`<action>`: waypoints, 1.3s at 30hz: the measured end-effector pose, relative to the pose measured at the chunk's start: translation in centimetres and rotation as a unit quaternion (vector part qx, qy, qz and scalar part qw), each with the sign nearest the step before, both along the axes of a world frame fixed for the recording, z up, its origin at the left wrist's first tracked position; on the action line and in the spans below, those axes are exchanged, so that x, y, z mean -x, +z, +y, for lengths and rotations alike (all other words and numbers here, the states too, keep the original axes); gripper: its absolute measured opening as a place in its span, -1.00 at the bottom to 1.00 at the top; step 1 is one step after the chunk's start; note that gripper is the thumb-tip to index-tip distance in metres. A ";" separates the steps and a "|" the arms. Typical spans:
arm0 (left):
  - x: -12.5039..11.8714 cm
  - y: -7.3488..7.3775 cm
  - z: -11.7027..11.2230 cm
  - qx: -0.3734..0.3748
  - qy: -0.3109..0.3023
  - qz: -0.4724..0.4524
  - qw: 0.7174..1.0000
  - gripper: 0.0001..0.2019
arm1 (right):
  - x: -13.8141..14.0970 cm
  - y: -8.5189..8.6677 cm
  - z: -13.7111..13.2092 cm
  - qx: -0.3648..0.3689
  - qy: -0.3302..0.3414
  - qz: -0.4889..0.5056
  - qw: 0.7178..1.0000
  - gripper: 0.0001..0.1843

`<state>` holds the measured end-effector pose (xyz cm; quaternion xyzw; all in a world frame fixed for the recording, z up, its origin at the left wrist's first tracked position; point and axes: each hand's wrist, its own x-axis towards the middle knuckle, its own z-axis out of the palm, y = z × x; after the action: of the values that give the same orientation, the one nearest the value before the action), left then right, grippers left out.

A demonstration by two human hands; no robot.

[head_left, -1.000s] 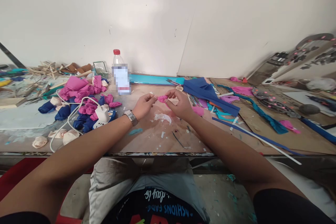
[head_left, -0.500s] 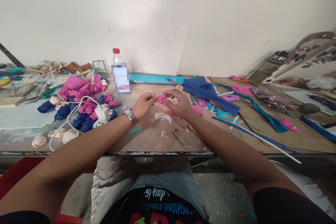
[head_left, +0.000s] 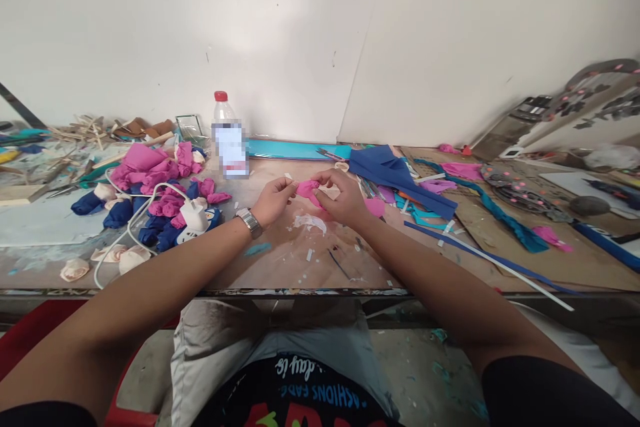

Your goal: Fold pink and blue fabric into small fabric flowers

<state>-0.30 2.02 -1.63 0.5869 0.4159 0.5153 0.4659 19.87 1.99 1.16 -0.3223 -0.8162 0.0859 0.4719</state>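
A small crumpled pink piece [head_left: 307, 188] is pinched between both my hands, a little above the worn brown table [head_left: 280, 260]. My left hand [head_left: 273, 201], with a metal watch on its wrist, grips the piece's left end with closed fingers. My right hand [head_left: 342, 197] curls over its right side, thumb and fingers pressed on it. Under my hands lies a white scrap [head_left: 310, 221], and beside my right hand a pink scrap [head_left: 376, 207].
At the left lies a heap of pink and blue rolled pieces [head_left: 150, 193] with a white plug and cable [head_left: 193, 215]. A plastic bottle [head_left: 229, 140] stands at the back. Blue sheet [head_left: 395, 177], teal strips [head_left: 500, 217] and a white stick [head_left: 505, 271] lie to the right.
My fingers have shifted slightly on the pink piece, and both hands have stayed in the same spot.
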 end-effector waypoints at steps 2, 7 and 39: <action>0.1 0.1 -0.2 -0.064 0.024 0.028 0.997 -0.67 | 0.0 0.0 0.0 0.001 0.002 -0.007 1.000 -0.83; 0.0 0.7 -1.1 -0.197 0.025 0.112 0.974 -0.71 | 0.0 -0.2 0.1 -0.006 0.014 -0.029 0.999 -0.82; 0.2 -0.3 0.1 -0.165 -0.044 0.048 0.984 -0.71 | 0.0 0.0 -0.3 0.000 -0.016 -0.036 0.999 -0.92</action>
<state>-0.48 2.09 -1.92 0.6976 0.3212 0.5270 0.3641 19.82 1.68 1.21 -0.3383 -0.8272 0.0672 0.4436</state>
